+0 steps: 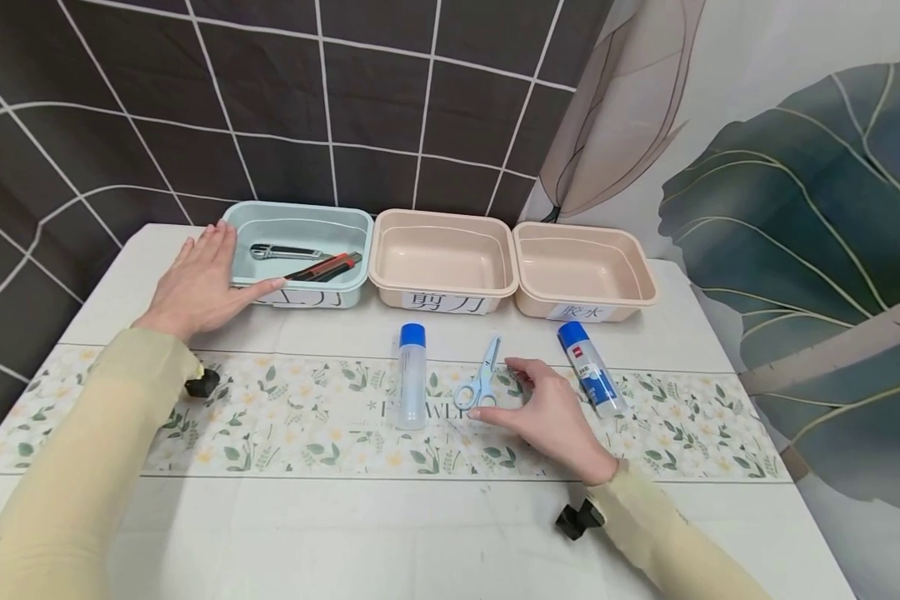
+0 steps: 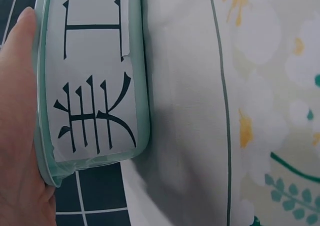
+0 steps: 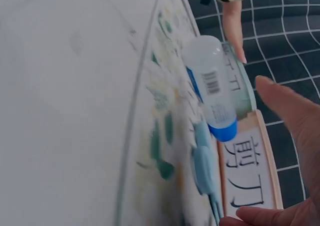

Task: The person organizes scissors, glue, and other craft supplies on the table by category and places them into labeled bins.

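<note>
My left hand point(image 1: 195, 287) rests against the left end of a light teal bin point(image 1: 303, 210), its thumb over the front rim. In the bin lie a dark utility knife point(image 1: 288, 252) and a red-and-black one point(image 1: 326, 267). Thumb and fingers apart, my right hand point(image 1: 551, 417) hovers beside small light-blue scissors point(image 1: 482, 385), with no grip on them visible. Left of the scissors lies a clear glue bottle point(image 1: 412, 383) with a blue cap. Right of that hand is a second glue bottle point(image 1: 594, 373), its blue label showing.
Two pink bins, the middle one point(image 1: 461, 300) and the right one point(image 1: 630, 310), stand beside the teal bin, each with a paper label in front. A floral strip point(image 1: 285, 442) crosses the white table point(image 1: 330, 533). A dark tiled backdrop point(image 1: 375, 100) rises behind the bins.
</note>
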Demonstrator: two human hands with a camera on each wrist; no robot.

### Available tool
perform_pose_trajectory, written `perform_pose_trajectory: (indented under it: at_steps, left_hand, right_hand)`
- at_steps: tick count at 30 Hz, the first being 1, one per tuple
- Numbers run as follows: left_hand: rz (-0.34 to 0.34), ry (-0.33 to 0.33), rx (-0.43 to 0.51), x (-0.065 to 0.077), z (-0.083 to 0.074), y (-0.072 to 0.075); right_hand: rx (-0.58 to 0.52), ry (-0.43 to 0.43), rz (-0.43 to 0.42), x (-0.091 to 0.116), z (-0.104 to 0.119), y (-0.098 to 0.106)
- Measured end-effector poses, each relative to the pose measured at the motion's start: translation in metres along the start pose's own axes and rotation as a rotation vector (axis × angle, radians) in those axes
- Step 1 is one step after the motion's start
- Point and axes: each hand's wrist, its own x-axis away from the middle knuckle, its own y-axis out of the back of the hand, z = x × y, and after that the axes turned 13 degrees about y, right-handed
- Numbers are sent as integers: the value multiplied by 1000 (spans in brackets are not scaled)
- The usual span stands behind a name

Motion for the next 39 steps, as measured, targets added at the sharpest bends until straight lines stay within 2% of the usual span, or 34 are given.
perform_pose_trajectory:
  at_steps: [4, 9, 13, 20, 27, 32, 39]
  left_hand:
    - [-1, 5, 5, 0, 1, 0]
    - [2, 6, 10, 1, -1, 0]
    - [5, 8, 1, 1, 1, -1]
    - [13, 17, -7, 1, 2, 0]
    - [13, 16, -5, 1, 0, 1]
    - [13, 18, -1, 1, 0, 0]
    - [12, 18, 1, 1, 0, 1]
  right_hand:
    - [24, 13, -1, 0, -2, -15]
    - [104, 90, 18, -2, -7, -19]
    - [154, 123, 43, -1, -16, -7]
    - [183, 104, 25, -1, -32, 17]
    - [171, 117, 142, -9, -29, 17]
    - [200, 135, 160, -15, -29, 18]
    - [277, 224, 253, -32, -26, 23]
